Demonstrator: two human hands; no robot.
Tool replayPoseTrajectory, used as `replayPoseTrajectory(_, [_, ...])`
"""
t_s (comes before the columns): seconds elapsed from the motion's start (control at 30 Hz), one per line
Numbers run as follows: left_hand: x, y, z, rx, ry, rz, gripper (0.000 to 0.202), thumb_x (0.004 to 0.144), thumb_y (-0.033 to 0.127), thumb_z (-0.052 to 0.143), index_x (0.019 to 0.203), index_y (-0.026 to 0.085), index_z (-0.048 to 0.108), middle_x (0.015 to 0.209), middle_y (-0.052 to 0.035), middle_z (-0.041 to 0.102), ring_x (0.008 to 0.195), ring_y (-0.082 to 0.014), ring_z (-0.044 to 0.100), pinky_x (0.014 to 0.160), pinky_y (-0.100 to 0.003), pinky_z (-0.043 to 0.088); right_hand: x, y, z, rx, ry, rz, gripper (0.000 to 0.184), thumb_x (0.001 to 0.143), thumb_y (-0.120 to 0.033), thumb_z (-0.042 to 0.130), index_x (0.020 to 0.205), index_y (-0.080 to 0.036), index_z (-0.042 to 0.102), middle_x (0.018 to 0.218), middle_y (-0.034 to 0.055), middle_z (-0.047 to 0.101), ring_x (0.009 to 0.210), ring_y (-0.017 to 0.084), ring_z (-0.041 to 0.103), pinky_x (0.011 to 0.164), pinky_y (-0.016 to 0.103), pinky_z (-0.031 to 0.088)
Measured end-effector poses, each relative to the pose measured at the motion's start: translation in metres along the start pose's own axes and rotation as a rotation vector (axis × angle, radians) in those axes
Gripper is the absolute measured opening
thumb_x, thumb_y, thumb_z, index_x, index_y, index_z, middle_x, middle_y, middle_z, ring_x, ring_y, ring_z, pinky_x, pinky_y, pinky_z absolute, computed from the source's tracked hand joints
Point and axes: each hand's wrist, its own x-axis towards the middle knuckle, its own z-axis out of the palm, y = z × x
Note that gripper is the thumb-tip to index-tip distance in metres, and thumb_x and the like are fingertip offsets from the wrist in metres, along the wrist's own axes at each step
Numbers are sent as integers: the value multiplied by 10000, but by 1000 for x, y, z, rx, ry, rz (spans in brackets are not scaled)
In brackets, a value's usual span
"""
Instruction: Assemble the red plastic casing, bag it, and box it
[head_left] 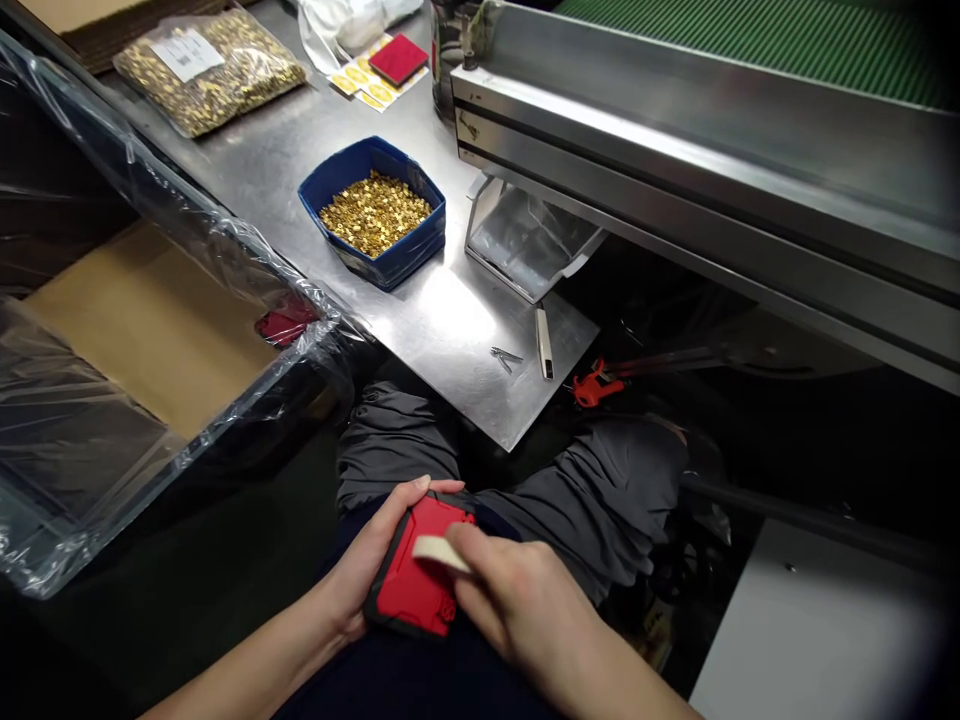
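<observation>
While a cardboard box [142, 330] lined with crinkled clear plastic fills the left of the frame, its near rim crowding the open room toward the lap, a steel table [450, 330] runs from upper left to centre and ends in a sharp corner just above the knees. On it, from the left, lie a clear bag of small brass-coloured parts [210, 65], a blue tub [375, 210] heaped with the same parts, tweezers [506, 357] and a slim pen-like tool [544, 345] near the table's front edge. At lower centre the left hand [367, 575] is wrapped around a flat red case with a black rim [412, 585], thumb over its top edge, holding it over the lap. Beside it the right hand [517, 610] pinches a small pale strip [439, 553] flat against the case's face. To the right a long brushed-metal conveyor frame [712, 160] overhangs dark space, with red-handled pliers [596, 385] beneath it.
</observation>
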Motion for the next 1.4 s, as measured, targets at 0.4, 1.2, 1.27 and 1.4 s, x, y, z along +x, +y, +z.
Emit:
replayPoseTrajectory(0.4, [-1,3,3,29,-32,-38,565,931,560,537,1336,171,604,932,-137,766,761,-232,702,708,-320,548,-2,2,-7,41,-67,-28,82,990,-226,483,1044,-281,510,845,-39,657,676,124,600,607,203,366])
replayPoseTrajectory(1.2, [-1,5,5,31,73,-26,534,907,560,578,1274,180,649,884,-110,751,675,-206,669,621,-298,537,-8,11,7,7,88,37,174,1029,-267,440,1182,-279,523,880,-14,686,697,144,646,621,218,389])
replayPoseTrajectory(1.27, [-1,3,4,20,71,-22,558,907,568,574,1325,202,619,901,-110,753,711,-231,686,640,-322,547,-10,13,10,51,94,37,184,1020,-246,431,1182,-268,515,849,-19,675,647,132,627,586,211,379])
replayPoseTrajectory(1.4, [-2,2,5,10,51,8,580,901,568,579,1350,203,601,918,-113,753,745,-256,696,671,-355,560,-9,11,9,25,65,31,151,1023,-279,446,1146,-275,533,851,-18,682,683,148,652,607,214,388])
